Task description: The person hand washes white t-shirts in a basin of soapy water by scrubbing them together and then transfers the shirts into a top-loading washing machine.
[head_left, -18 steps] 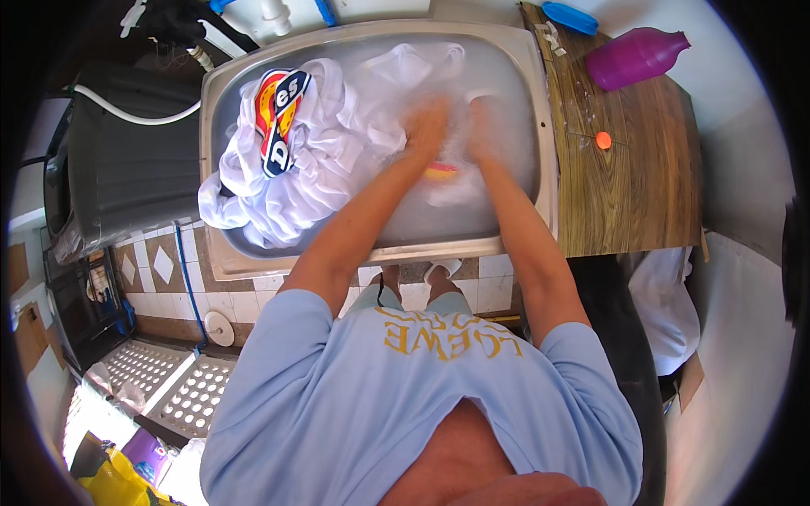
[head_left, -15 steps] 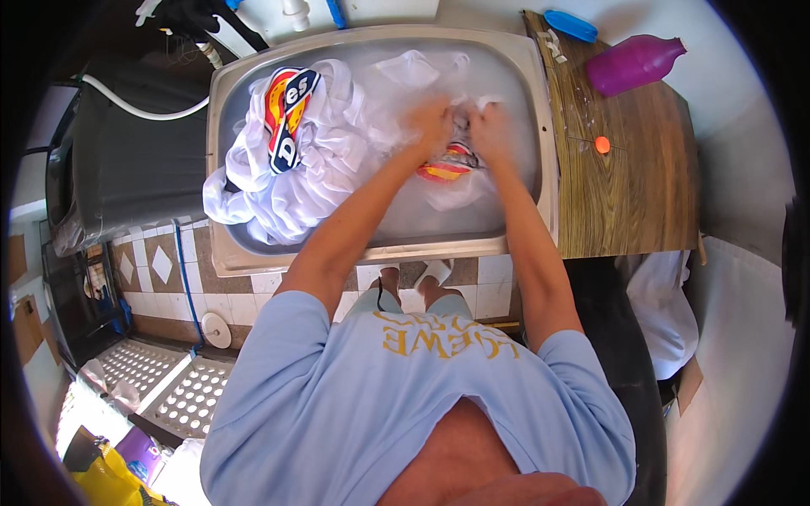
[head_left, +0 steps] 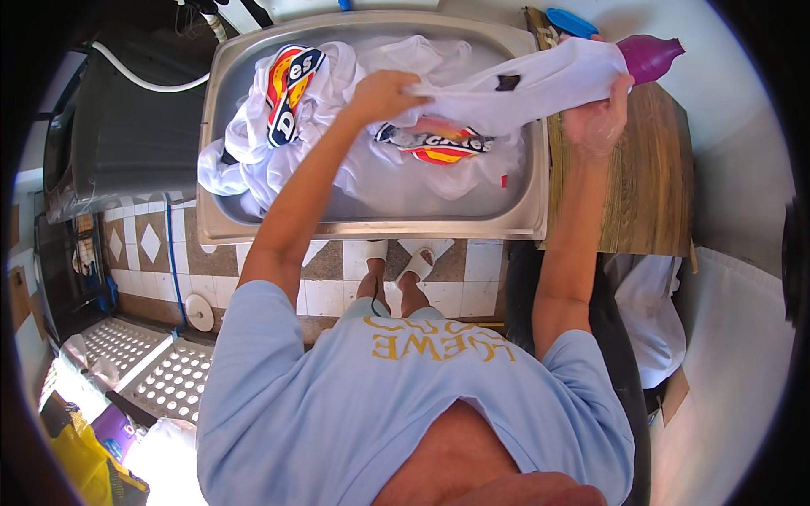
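Note:
A wet white garment (head_left: 548, 80) stretches from the sink out over its right rim, with a small black patch on it and a red, yellow and dark printed logo (head_left: 439, 139) lower down in the water. My right hand (head_left: 601, 118) grips its far end, raised above the wooden counter. My left hand (head_left: 384, 97) holds the garment's other end over the middle of the sink, fingers bent around the fabric. Another white garment with a similar logo (head_left: 291, 97) lies bunched on the left side of the metal sink (head_left: 363, 232), in cloudy water.
On the wooden counter (head_left: 650, 185) to the right stand a purple bottle (head_left: 654, 59), partly hidden by the raised cloth, and a blue dish (head_left: 571, 22). A dark covered appliance (head_left: 139, 126) with a white hose (head_left: 143, 82) is at the left. White cloth (head_left: 650, 312) hangs below the counter.
Both hands have come up out of the water. My right hand has moved right, past the sink's rim, drawing the garment out stretched; my left hand has shifted left.

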Demonstrator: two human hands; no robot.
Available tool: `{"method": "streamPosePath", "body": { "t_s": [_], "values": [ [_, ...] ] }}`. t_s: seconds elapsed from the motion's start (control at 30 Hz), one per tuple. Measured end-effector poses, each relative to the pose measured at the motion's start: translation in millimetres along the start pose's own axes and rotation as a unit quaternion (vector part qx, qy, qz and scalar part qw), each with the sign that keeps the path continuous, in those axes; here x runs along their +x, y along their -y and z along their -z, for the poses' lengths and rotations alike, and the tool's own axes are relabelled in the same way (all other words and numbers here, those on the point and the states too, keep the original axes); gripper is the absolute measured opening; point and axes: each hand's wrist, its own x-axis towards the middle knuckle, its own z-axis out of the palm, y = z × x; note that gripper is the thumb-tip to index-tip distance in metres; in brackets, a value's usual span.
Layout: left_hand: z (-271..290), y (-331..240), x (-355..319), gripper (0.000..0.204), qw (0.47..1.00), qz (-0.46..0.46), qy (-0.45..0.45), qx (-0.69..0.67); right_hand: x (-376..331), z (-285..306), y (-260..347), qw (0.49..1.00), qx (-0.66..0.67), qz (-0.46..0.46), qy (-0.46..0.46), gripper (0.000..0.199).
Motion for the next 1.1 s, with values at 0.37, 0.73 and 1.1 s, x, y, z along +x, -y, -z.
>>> {"method": "streamPosePath", "body": {
  "t_s": [0.37,0.73,1.1],
  "values": [
    [-121,-125,11,0.020,0.935,-0.236,-0.265,-0.022,-37,47,-181,0.866,0.368,-0.339,0.000,0.045],
    [-112,-99,37,0.022,0.953,-0.117,-0.266,-0.086,-64,4,-149,0.936,0.207,-0.230,-0.170,0.021],
    [-34,-10,-28,0.025,0.932,0.068,-0.339,-0.105,7,1,-75,0.712,-0.644,-0.191,0.206,0.035]
  ]
}}
